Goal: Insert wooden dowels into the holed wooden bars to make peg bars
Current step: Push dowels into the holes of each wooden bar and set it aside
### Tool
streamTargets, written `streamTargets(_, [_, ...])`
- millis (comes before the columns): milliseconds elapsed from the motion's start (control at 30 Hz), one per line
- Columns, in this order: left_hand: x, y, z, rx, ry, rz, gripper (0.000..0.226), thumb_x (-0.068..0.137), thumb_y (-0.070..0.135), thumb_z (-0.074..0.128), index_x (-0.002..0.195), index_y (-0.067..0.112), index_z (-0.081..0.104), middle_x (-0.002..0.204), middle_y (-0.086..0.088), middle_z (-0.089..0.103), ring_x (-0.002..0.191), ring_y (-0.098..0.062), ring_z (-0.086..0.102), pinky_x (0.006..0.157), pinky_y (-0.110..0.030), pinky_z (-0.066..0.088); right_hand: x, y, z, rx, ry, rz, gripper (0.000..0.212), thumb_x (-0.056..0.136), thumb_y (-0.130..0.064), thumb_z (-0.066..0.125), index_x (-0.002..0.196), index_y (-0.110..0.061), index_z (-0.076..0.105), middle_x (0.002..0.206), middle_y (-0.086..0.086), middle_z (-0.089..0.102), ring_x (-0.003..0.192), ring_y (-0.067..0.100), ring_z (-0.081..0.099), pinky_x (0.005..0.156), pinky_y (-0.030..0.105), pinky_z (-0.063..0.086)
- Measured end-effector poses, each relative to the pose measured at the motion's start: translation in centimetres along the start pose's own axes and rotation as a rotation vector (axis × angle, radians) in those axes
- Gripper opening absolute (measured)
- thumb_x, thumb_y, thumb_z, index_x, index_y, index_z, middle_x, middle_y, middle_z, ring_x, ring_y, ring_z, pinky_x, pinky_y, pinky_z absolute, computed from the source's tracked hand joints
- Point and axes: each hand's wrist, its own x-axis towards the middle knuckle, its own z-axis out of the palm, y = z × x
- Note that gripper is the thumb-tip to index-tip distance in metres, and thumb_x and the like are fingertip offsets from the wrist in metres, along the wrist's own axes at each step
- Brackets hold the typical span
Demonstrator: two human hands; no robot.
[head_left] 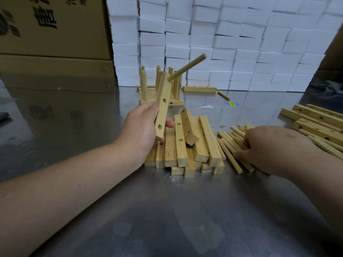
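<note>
Now the left hand (141, 125) grips a pale holed wooden bar (163, 106) almost upright, one round wooden dowel (187, 67) jutting from its top hole, empty holes facing right. Nearer the loose dowels (228, 145) on the desk (167, 210), the right hand (269, 145) covers them; its grasp cannot be told.
</note>
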Motion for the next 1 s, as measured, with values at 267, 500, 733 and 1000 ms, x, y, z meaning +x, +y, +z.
streamTargets(267, [0.1,-0.1,-0.2,0.026,-0.006,0.014,0.028,0.100,0.019,0.033,0.106,0.015,0.060,0.054,0.004,0.063,0.042,0.000,0.050,0.039,-0.013,0.038,-0.1,-0.4,0.6,0.016,0.063,-0.041,0.030,0.090,-0.043,0.048,0.075,-0.021,0.035,0.068,-0.006,0.037,0.059,0.008,0.035,0.051,0.024,0.028])
streamTargets(500, [0.2,-0.3,-0.2,0.010,-0.016,0.024,0.027,0.099,0.019,0.034,0.097,0.018,0.061,0.054,0.003,0.063,0.042,-0.001,0.050,0.039,-0.014,0.037,0.4,-0.3,0.9,0.044,0.084,-0.023,0.010,0.091,-0.026,0.047,0.089,-0.019,0.055,0.072,-0.004,0.046,0.062,0.011,0.043,0.046,0.020,0.028])
streamTargets(733, [0.3,-0.6,-0.3,0.047,-0.024,0.035,0.026,0.099,0.023,0.035,0.104,0.020,0.060,0.056,0.005,0.064,0.043,0.000,0.051,0.040,-0.014,0.038,0.3,0.1,0.6,0.207,0.234,0.061,0.020,0.092,-0.026,0.039,0.085,-0.021,0.057,0.072,0.000,0.056,0.065,0.017,0.054,0.051,0.025,0.035])
streamTargets(1000, [0.2,-0.6,-0.4,0.092,-0.089,0.121,0.027,0.099,0.022,0.036,0.106,0.034,0.059,0.055,0.007,0.059,0.050,-0.002,0.051,0.046,-0.015,0.042,-1.3,-0.9,0.5,0.699,0.589,-0.197,0.022,0.087,-0.033,0.043,0.091,-0.030,0.064,0.058,-0.012,0.054,0.054,0.008,0.048,0.049,0.023,0.033])
